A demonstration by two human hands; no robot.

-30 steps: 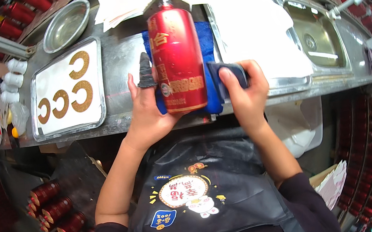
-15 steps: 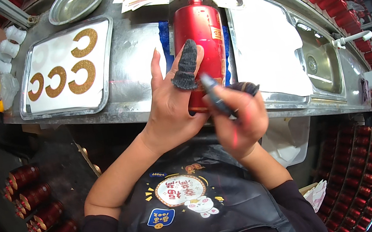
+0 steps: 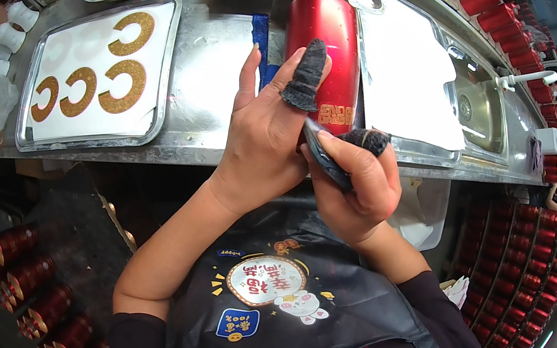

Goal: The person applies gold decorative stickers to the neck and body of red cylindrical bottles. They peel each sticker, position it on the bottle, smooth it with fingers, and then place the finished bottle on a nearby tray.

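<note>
A glossy red bottle [image 3: 330, 32] lies on its side, its neck pointing away from me and a gold square decal near its base. My left hand [image 3: 260, 133] grips the bottle's lower left side. A dark grey cloth finger cover [image 3: 307, 81] sits on one of its fingers, pressed against the red surface. In my right hand [image 3: 361, 186] is a dark flat scraper [image 3: 327, 155], its tip near the bottle's base beside the decal. Another dark finger cover [image 3: 367, 141] shows on the right hand. The bottle's underside is hidden.
A metal tray [image 3: 162, 97] with gold C-shaped decals on white paper lies to the left. Blue cloth [image 3: 261, 33] shows beside the bottle. White sheets [image 3: 406, 79] lie to the right before a sink [image 3: 481, 107]. Rows of red bottles [image 3: 522, 266] stand around the metal counter.
The bottle has turned about its length, and a gold decal now faces up near its base. The right hand's scraper has lowered toward the base. The whole view has shifted slightly.
</note>
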